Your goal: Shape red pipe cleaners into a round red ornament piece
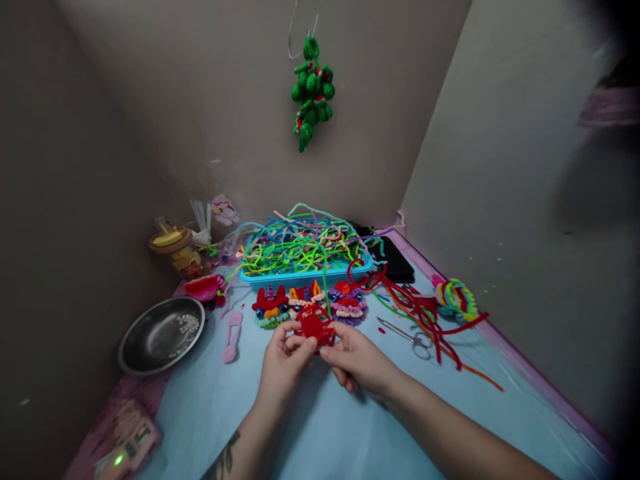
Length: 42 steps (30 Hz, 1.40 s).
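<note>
Nearest, at the lower left corner of the blue surface [225,413], sits a pale box [133,443] with a lit green light. Both forearms reach in from the bottom and slant toward each other, the right one from farther out to the side. The left hand [287,353] and right hand [357,353] meet near the middle, thumbs toward the camera and fingers curled, pinching a fuzzy red piece [315,323] between them, raised in front of the middle toy. To the left lie a pink clip [233,338] and a metal bowl [150,340] with small pale bits inside; to the right, scissors [403,334] and a tangle of red stems [435,319]. Just beyond the hands, three colourful fuzzy toys [271,308] stand in a row, the middle one partly covered by the red piece. Behind them a blue tray [280,277] overflows with bright strands [300,243], one green length trailing down toward the hands. Farthest, a green decoration [313,93] hangs against the wall [380,87].
</note>
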### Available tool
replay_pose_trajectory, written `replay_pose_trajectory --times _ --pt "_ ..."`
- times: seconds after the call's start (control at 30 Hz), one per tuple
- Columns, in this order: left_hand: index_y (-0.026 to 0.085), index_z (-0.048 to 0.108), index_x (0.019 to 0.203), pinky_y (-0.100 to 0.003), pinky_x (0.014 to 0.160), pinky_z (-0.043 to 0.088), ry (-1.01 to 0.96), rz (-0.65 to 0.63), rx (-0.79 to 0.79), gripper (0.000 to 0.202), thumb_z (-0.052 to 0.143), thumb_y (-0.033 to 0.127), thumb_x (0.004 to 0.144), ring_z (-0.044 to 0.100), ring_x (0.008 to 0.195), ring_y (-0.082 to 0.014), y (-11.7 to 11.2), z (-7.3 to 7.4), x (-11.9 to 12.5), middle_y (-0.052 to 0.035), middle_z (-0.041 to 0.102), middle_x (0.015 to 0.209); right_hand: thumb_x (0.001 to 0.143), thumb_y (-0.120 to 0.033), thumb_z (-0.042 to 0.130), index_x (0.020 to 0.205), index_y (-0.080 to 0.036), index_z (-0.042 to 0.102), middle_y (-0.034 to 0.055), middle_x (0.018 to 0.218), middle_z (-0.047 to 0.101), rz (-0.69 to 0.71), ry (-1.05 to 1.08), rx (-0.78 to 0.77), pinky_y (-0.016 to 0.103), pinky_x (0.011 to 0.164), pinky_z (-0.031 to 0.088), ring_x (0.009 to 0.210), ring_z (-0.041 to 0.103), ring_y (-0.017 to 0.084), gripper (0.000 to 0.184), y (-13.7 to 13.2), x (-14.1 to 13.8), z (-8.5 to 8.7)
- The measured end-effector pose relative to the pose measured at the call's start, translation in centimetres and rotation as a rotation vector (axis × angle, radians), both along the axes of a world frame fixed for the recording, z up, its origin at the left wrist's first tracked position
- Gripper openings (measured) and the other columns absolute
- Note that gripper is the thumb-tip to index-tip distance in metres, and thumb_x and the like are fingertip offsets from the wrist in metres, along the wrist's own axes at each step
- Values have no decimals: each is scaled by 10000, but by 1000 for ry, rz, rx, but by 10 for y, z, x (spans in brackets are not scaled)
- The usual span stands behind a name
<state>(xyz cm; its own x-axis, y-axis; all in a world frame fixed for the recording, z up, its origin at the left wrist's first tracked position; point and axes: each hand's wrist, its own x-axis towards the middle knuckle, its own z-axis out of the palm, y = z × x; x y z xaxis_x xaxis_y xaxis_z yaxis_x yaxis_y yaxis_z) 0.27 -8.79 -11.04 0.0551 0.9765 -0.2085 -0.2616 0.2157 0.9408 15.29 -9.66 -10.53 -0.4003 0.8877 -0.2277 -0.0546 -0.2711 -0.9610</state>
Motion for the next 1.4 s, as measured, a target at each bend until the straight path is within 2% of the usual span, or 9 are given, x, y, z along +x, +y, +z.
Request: replay_pose_trajectory --times 0.17,0.33,0.43,0.57,0.63,0.7,0.87,1.1,1.4 --pt "171 473 994 -208 614 438 -26 2 10 498 773 269 608 604 570 -99 1 -6 2 26 668 604 767 -483 512 925 -194 452 -99 426 537 -43 -72 17 132 275 259 250 383 50 335 2 -3 2" --pt "170 470 987 -217 618 445 -19 9 7 512 781 265 592 613 569 -109 2 -11 1 19 664 600 794 -368 468 871 -197 452 -97 447 520 -51 -164 82 143 317 273 291 377 49 189 3 -5 4" --pt "175 457 968 -198 587 432 -2 31 9 484 769 274 612 586 537 -93 3 -11 0 33 643 568 809 -296 464 974 -201 449 -91 495 520 -148 -277 169 168 357 316 343 416 70 191 0 -5 0" --pt "173 439 958 -188 561 425 -42 69 -23 489 768 285 614 573 526 -89 3 -8 0 30 637 563 834 -207 486 1036 -197 489 -19 641 552 -426 -557 768 251 580 443 593 533 132 202 -6 -2 -9" --pt "172 440 954 -190 551 425 -75 68 -68 495 775 280 605 573 525 -91 3 -6 0 19 648 586 832 -153 487 970 -204 562 37 776 571 -430 -704 1064 301 700 452 754 533 171 165 -7 0 -11" --pt "169 448 950 -189 537 420 -99 48 -101 490 778 268 601 560 509 -87 2 -5 1 11 654 601 821 -97 475 954 -218 610 61 857 551 -396 -819 1194 321 747 450 836 504 193 224 -6 0 -12" --pt "152 499 961 -181 511 399 -109 2 -102 477 785 259 594 519 478 -78 -1 -5 4 37 605 538 820 -89 471 856 -196 640 72 874 517 -399 -935 1220 309 746 433 847 464 199 203 -3 -4 -10" --pt "111 617 815 -157 402 264 -104 -108 -91 297 760 294 630 390 429 -38 -2 3 4 34 530 540 869 -142 446 742 -189 631 36 648 524 -380 -956 1336 282 623 349 658 424 164 229 -4 -3 -7" --pt "137 617 769 -142 409 263 -141 9 -80 259 770 286 623 384 423 -26 -1 4 2 59 542 525 838 -107 465 855 -177 634 56 776 642 -323 -851 1387 297 651 403 686 489 164 184 -7 -1 -5"
